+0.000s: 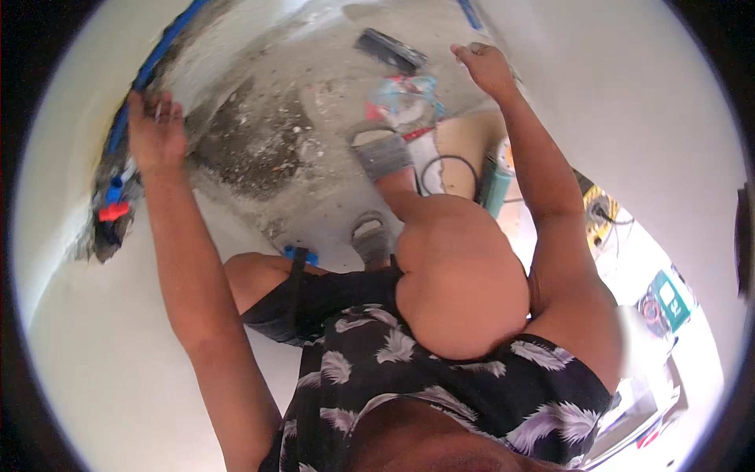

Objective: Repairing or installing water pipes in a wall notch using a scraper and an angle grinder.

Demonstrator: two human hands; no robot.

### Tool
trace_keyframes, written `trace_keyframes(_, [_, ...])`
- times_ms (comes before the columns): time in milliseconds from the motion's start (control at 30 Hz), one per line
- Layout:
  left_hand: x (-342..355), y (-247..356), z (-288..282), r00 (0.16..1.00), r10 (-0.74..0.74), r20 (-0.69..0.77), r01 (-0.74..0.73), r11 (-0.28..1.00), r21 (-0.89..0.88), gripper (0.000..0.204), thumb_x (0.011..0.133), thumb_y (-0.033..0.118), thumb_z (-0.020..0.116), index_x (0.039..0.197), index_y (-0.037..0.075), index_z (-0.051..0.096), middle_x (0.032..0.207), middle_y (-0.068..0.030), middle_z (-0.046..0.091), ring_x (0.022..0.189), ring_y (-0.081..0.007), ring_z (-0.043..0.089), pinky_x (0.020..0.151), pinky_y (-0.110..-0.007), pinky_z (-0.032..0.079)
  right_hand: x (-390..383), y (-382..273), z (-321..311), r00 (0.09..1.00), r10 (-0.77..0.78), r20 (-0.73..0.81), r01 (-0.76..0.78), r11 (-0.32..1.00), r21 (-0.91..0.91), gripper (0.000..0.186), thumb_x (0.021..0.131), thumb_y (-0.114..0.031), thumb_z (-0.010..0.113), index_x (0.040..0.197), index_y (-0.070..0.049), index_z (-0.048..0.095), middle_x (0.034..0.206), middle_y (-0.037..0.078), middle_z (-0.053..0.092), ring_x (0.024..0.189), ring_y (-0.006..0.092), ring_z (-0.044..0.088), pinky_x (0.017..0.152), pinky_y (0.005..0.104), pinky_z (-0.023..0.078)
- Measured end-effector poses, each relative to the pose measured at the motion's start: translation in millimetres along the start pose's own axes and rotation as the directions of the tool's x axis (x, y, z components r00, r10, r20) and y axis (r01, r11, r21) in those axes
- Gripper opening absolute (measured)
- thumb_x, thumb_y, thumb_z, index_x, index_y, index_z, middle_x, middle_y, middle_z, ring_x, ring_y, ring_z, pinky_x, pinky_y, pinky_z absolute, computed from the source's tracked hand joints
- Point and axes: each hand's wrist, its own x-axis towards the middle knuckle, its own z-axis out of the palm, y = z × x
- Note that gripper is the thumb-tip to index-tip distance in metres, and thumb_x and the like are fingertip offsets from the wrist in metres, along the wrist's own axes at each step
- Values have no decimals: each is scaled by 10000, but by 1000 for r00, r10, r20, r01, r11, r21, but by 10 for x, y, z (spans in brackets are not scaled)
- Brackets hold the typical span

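Note:
At the left, my left hand (160, 135) is raised with its fingers apart and partly curled, beside the chase cut in the wall. A blue pipe (146, 72) runs along this chase, and whether my fingers touch it I cannot tell. Lower in the same cut sit a blue fitting (115, 190) and a red fitting (113, 212). My right hand (486, 69) is held out at the upper right, near the other wall. Its fingers are bent and pressed together; anything inside them is hidden.
A dark brush-like tool (390, 50) and a crumpled plastic bag (404, 97) lie on the dusty floor. Dark rubble (263, 141) spreads at the left. A green cylinder (495, 189), a black cable (449, 157) and a green box (669, 300) are at the right. My sandalled feet (383, 157) are between.

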Motion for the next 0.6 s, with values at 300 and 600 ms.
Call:
trace_keyframes(300, [383,110,-404,989,-58,134,55,998,19,362,1052,355,571,1228,38,563,1230,-154,565,1196,-333,547,1033,-512,428,-1661,227,-523,987,160,1,-160,984,77,329,936,-345,681,894,-20,694,742,30,676,666,135,627,653,306,508])
trace_keyframes(600, [718,292,-785,908,-199,370,226,974,-31,369,1048,319,568,1229,-1,597,1202,-207,625,1157,-358,582,964,-517,473,-3550,1198,518,511,554,658,-831,513,213,223,888,-244,653,918,-23,658,695,69,650,543,186,645,465,309,521])
